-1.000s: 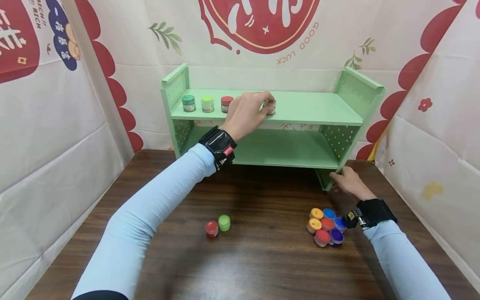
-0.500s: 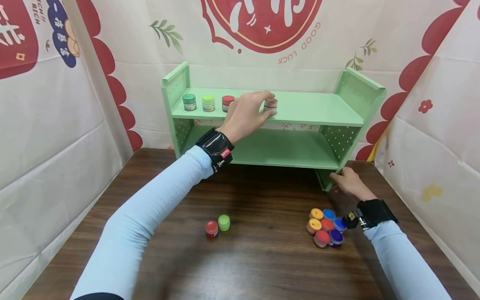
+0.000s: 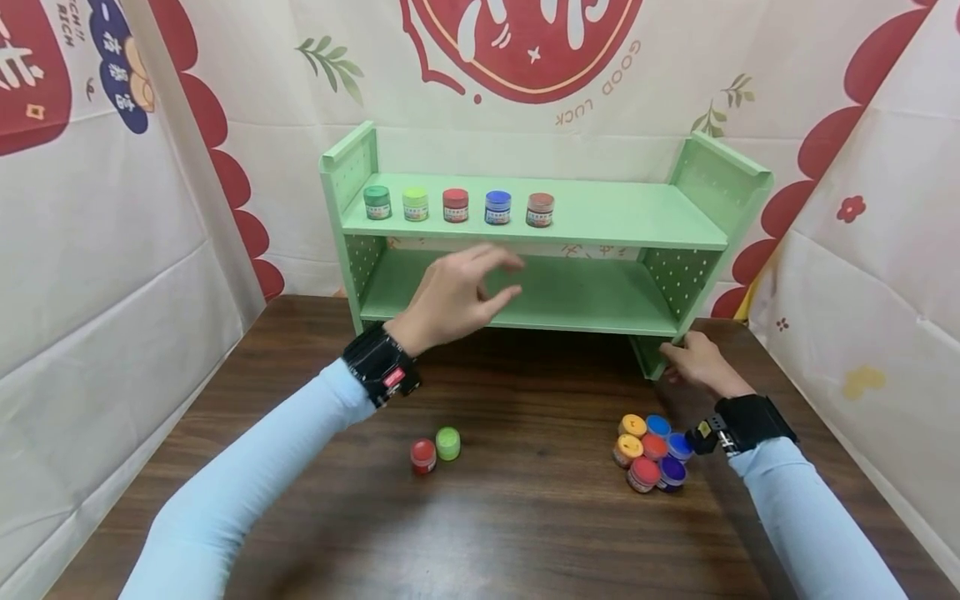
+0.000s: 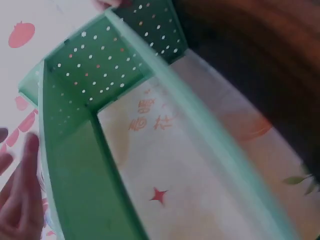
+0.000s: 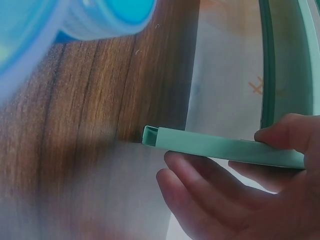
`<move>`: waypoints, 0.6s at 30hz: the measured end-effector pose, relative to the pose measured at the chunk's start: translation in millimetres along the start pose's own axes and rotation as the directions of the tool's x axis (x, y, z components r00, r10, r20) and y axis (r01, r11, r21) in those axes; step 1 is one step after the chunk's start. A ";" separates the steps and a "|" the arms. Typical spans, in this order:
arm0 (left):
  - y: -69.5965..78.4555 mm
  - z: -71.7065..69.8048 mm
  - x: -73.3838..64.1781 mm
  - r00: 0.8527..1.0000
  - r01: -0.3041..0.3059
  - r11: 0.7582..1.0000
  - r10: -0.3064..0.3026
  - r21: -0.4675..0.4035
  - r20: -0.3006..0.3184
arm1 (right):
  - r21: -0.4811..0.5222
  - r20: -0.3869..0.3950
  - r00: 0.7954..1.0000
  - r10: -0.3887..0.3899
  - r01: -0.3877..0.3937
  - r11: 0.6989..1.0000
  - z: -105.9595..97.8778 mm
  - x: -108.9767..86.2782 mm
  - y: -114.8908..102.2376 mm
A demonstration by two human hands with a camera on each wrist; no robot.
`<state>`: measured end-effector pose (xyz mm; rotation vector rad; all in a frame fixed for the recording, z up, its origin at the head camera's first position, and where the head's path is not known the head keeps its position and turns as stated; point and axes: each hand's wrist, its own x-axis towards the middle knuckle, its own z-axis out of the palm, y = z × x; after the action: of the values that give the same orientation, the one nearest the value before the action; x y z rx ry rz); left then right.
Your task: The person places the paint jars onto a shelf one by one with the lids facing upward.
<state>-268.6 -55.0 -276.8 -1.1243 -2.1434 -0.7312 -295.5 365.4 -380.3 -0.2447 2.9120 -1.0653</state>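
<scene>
My left hand (image 3: pixel 457 296) is in the air before the lower shelf, thumb and fingers apart with nothing between them. Above it, a row of small lidded paint jars lines the top of the green shelf rack (image 3: pixel 615 212): a dark green jar (image 3: pixel 377 202), a light green jar (image 3: pixel 416 204), a red jar (image 3: pixel 455 205), a blue jar (image 3: pixel 497 207) and a brownish-red jar (image 3: pixel 540 210). My right hand (image 3: pixel 699 364) grips the rack's lower right side panel; in the right wrist view the thumb (image 5: pixel 282 132) lies on one face of the panel and the fingers on the other.
On the wooden table (image 3: pixel 525 517), a red jar (image 3: pixel 423 456) and a light green jar (image 3: pixel 447 443) stand together left of centre. A cluster of several jars (image 3: pixel 654 448), orange, red and blue, stands close to my right wrist. Printed cloth (image 3: pixel 247 50) hangs behind and at both sides.
My left hand has let go of the brownish-red jar on the top shelf and drawn back, down and to the left. The blue jar it covered now shows. My right hand stays put.
</scene>
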 end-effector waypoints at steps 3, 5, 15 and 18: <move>-5.2 1.6 -25.1 0.988 0.056 0.998 -0.058 0.017 0.145 | 0.000 -0.002 1.000 0.007 -0.007 1.000 -1.7 0.2 -2.5; -10.6 3.6 -39.9 0.967 0.093 0.995 -0.099 0.037 0.233 | -0.002 -0.008 1.000 0.008 -0.008 1.000 -2.2 -0.1 -3.3; -23.4 13.0 -97.5 0.798 0.214 0.976 -0.202 0.046 0.568 | 0.009 0.013 1.000 0.019 -0.019 1.000 1.2 -3.6 0.6; -22.3 14.0 -108.3 0.746 0.224 0.973 -0.210 0.059 0.633 | 0.012 0.002 1.000 0.006 -0.006 1.000 0.1 -3.3 -0.2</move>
<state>-241.4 -112.3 -368.5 -1.2738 -2.8872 -0.5055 -292.3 365.7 -380.4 -0.2367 2.9017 -1.0806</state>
